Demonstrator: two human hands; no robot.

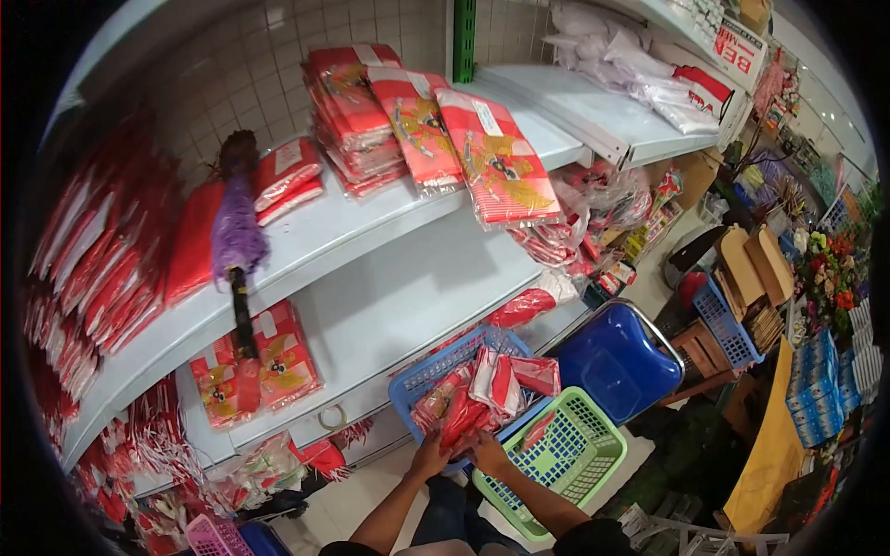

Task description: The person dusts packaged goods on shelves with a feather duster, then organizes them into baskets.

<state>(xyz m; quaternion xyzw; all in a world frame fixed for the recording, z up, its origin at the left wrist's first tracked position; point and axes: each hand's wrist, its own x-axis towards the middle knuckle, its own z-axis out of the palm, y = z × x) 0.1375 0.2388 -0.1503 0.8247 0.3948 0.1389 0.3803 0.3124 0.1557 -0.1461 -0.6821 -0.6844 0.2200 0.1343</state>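
Low in the middle of the head view, my left hand (430, 457) and my right hand (488, 455) meet at the near side of a blue basket (400, 397). Between them is a red plastic-wrapped packet (461, 422), with the fingers of both hands closed on its near edge. More red and white packets (498, 382) lie in the same basket, beyond my hands. Under my right forearm stands a green basket (609, 451) with a small red item (538, 432) in it.
Shelves (371, 232) hold stacks of wrapped red packets (355, 120). A purple feather duster (239, 232) hangs over the shelf edge at left. A blue plastic stool (616, 360) stands right of the baskets. White bags (630, 65) lie on the upper right shelf.
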